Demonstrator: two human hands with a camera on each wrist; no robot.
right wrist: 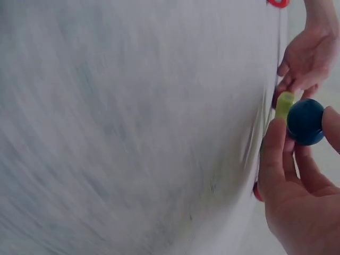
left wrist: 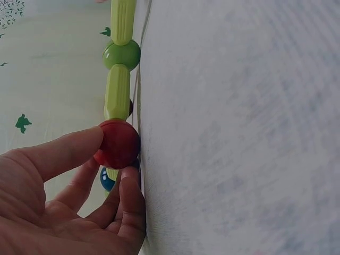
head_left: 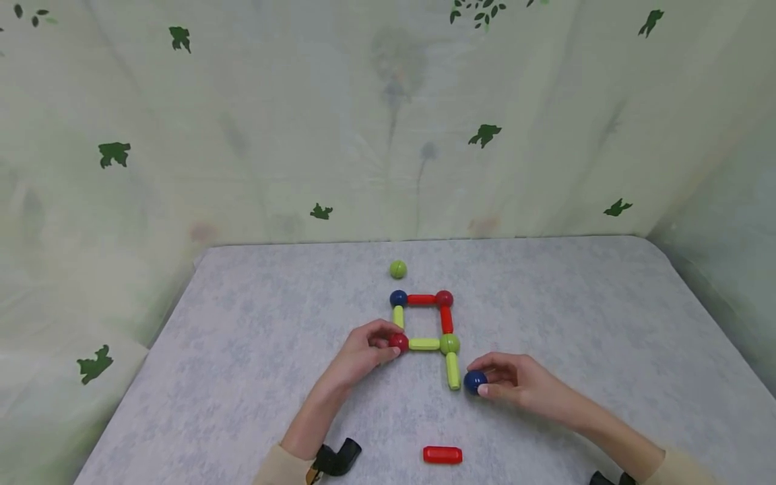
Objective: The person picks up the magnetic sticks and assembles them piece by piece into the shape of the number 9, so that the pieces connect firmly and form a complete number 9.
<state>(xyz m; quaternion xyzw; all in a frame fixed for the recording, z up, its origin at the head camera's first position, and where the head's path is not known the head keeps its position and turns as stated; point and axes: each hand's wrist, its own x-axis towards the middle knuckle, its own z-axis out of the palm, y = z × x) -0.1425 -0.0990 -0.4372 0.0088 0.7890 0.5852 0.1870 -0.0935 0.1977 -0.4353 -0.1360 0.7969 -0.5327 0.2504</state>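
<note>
On the table lies a square of rods and balls. Its corners are a dark blue ball (head_left: 398, 298), a red ball (head_left: 444, 298), a green ball (head_left: 450, 343) and a nearer red ball (head_left: 399, 342). My left hand (head_left: 371, 347) grips that nearer red ball (left wrist: 118, 144) between thumb and fingers. From the green corner a yellow-green rod (head_left: 453, 371) points toward me. Just right of its free end, my right hand (head_left: 515, 382) pinches another blue ball (head_left: 475, 382). In the right wrist view this blue ball (right wrist: 305, 122) sits between thumb and fingers, overlapping the rod's end.
A loose red rod (head_left: 442, 455) lies near the front of the table (head_left: 242, 404). Behind the square sits a single green ball (head_left: 397, 269). A pale curtain with leaf shapes (head_left: 273, 135) hangs along the table's back and sides.
</note>
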